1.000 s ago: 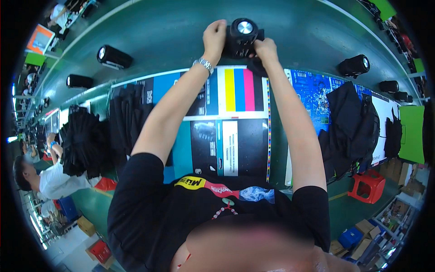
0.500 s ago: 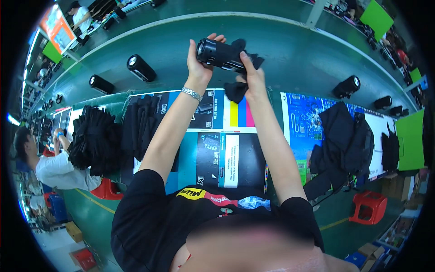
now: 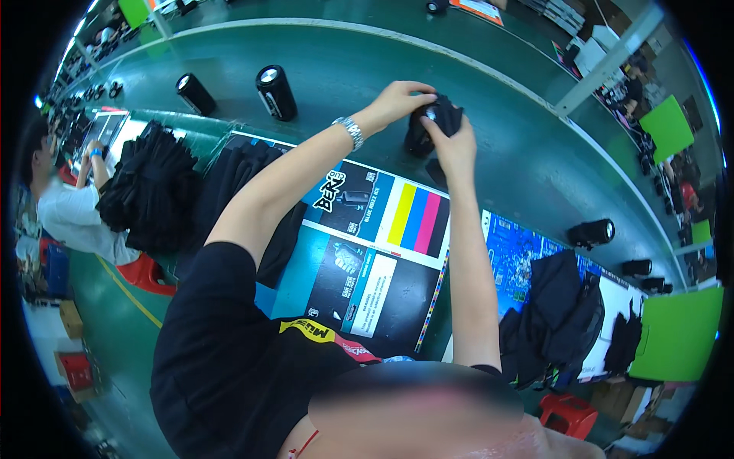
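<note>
Both hands — left hand [image 3: 397,99] and right hand [image 3: 456,145] — had swung the black cylindrical speaker [image 3: 425,128] rightward, fingers closed around it and its black pouch [image 3: 446,116] above the green table [image 3: 489,92] — bagging apparently underway.

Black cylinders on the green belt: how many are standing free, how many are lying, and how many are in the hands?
Standing free: 2, one and another
Lying on its side: 1
Held between left hand and right hand: 1
Total: 4 clearly seen; farther ones are too small to count.
</note>
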A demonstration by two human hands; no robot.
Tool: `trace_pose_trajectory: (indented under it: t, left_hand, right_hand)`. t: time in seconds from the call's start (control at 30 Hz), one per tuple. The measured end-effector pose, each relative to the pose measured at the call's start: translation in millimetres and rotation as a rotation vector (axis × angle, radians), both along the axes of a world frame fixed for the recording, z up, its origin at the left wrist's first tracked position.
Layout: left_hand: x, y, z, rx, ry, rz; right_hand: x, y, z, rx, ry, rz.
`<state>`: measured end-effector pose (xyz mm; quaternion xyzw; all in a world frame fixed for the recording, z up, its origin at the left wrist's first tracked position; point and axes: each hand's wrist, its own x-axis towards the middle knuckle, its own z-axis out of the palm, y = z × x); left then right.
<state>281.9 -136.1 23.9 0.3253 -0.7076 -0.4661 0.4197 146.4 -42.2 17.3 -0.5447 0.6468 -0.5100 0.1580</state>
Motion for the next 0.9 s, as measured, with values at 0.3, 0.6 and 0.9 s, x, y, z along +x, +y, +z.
trace_pose_trajectory:
  t: [0.3,0.6,0.9]
  left_hand:
    - [-26.9,-36.8,17.1,-0.077,-0.364,-0.222]
    - [-29.9,23.3,27.7,-0.989,-0.504,0.195]
    - [-43.1,29.6,38.7,-0.956,-0.312,0.046]
  right_hand:
    - [-16.3,16.1,-1.4,0.202,-0.497,0.169]
    - [-41.2,9.1,-24.0,0.201,-0.706,0.151]
    - [-67.9,3.4,-5.9,0.193,-0.482,0.06]
